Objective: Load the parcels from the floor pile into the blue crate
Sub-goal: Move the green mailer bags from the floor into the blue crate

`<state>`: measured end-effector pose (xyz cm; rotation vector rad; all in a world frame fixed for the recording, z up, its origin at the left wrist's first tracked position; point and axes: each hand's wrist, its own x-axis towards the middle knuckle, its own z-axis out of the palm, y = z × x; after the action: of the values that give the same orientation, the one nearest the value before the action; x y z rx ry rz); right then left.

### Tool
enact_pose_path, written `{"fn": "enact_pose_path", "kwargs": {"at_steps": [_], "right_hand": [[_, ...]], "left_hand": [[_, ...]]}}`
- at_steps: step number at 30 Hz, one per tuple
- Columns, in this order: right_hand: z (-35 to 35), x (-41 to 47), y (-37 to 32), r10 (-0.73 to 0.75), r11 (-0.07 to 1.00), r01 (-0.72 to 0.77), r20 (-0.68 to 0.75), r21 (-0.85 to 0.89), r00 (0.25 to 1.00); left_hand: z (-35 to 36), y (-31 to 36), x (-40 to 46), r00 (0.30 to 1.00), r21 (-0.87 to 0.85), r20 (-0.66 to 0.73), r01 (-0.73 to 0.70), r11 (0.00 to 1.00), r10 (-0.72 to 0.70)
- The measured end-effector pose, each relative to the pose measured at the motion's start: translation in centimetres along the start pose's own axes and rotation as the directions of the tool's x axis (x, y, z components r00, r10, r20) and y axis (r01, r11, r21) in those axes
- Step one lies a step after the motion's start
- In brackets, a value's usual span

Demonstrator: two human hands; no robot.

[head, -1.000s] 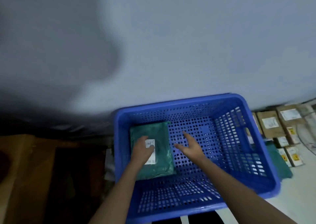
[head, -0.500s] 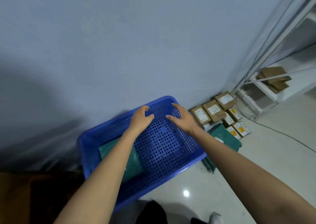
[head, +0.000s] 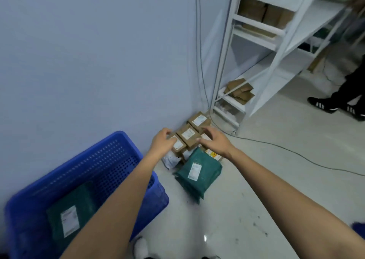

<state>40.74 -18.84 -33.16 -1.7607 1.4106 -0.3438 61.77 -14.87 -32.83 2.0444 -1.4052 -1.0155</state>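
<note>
Both hands reach over the floor pile. The left hand [head: 163, 143] touches a small brown cardboard box [head: 177, 145], fingers loose — the right hand [head: 214, 142] hovers spread, gripping nothing.

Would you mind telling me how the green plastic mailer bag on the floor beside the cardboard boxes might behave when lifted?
The green plastic mailer bag looks soft and wrinkled, so it would probably sag rather than stay flat. Its glossy film may be somewhat slippery. It lies flat with bulging contents, so it seems unlikely to roll or tip, unlike the rigid brown cardboard boxes nearby.
</note>
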Motion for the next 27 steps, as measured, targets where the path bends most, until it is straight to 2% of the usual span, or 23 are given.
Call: {"fn": "enact_pose_path", "kwargs": {"at_steps": [4, 8, 14, 22, 27], "right_hand": [[-4.9, -0.9, 3.9, 0.015, 0.999, -0.016, -0.055, -0.028, 0.998], [-7.7, 0.3, 5.7, 0.019, 0.999, -0.02, -0.035, -0.035, 0.999], [-9.9, 5.3, 7.7, 0.028, 0.997, -0.026, 0.021, -0.075, 0.999], [-11.6, 14.0, 10.8, 0.049, 0.977, -0.023, 0.117, -0.213, 0.992], [-11.0, 19.1, 12.3, 0.115, 0.975, -0.074, 0.189, -0.211, 0.975]], "left_hand": [[5.0, 5.2, 0.1, 1.0, -0.025, 0.021, -0.006, 1.0, 0.007], [8.0, 7.4, 0.7, 0.999, -0.042, 0.034, 0.016, 0.999, -0.015], [10.4, 8.0, 5.9, 0.994, -0.084, 0.062, 0.093, 0.992, -0.088], [14.6, 8.0, 13.7, 0.98, -0.151, 0.096, 0.187, 0.971, -0.174], [15.7, 6.4, 16.8, 0.963, -0.089, 0.102, 0.257, 0.962, -0.248]]}}
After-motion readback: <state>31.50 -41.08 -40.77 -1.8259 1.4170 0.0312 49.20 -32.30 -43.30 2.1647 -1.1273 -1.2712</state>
